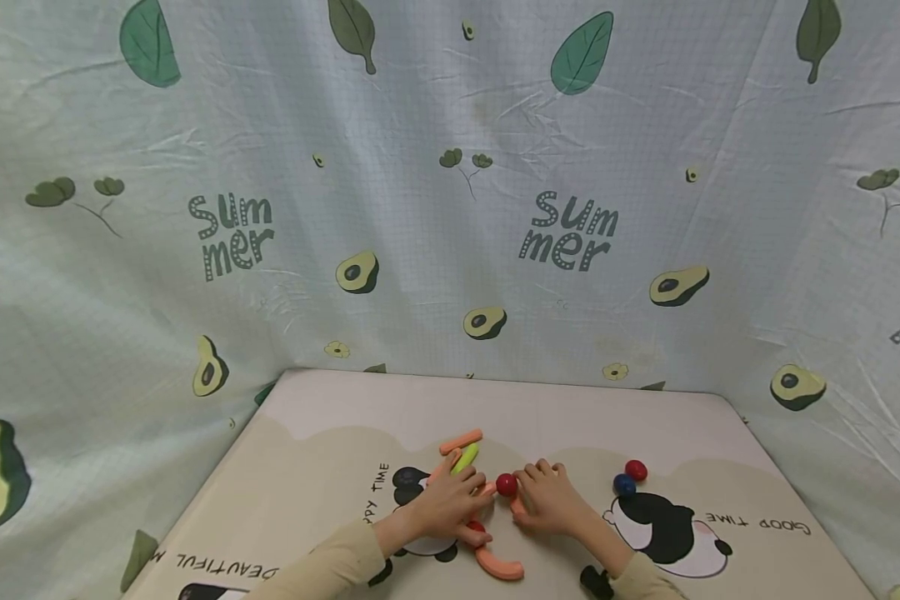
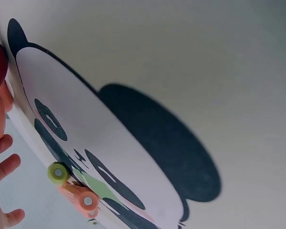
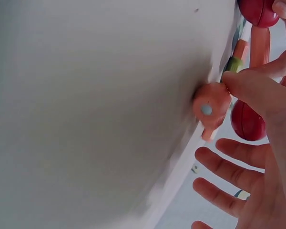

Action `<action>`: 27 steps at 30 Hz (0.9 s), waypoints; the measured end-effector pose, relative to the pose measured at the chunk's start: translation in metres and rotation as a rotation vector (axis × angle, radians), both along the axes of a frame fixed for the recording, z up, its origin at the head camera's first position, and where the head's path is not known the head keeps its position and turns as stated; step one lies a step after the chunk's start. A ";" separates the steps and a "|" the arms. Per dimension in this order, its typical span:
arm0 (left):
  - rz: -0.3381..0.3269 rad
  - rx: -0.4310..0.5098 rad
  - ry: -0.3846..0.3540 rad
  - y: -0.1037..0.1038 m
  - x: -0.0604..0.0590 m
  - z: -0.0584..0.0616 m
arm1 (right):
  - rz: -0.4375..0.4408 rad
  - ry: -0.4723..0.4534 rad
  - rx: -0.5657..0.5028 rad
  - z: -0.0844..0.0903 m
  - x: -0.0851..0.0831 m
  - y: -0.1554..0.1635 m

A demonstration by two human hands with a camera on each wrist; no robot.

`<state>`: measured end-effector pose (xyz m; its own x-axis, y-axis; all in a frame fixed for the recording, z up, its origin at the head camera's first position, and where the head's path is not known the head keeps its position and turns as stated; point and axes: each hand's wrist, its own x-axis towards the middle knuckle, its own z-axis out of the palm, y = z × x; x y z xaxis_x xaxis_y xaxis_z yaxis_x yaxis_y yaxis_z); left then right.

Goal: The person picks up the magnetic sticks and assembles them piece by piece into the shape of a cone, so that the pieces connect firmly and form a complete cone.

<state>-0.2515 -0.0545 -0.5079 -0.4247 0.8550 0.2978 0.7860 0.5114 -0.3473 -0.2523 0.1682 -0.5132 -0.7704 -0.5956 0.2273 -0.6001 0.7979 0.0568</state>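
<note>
My left hand grips an orange magnetic rod that has red balls at its ends, its thumb by the near red ball. The far red ball lies between the two hands. My right hand holds another orange rod beside that ball. In the right wrist view, its thumb rests on this rod's rounded end, which has a grey disc, while its other fingers spread. A curved orange rod extends toward me from the near red ball.
Past my left fingers lie an orange rod and a yellow-green rod. To the right are a loose red ball and a blue ball. The cartoon-printed table meets a hanging printed curtain behind.
</note>
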 end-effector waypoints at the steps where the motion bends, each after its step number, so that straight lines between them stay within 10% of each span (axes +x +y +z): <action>1: -0.001 0.001 0.002 0.001 0.000 0.000 | 0.004 0.009 0.007 0.000 0.000 0.002; 27: 0.025 0.079 0.019 -0.001 -0.001 -0.002 | 0.026 -0.026 0.047 0.000 0.000 -0.002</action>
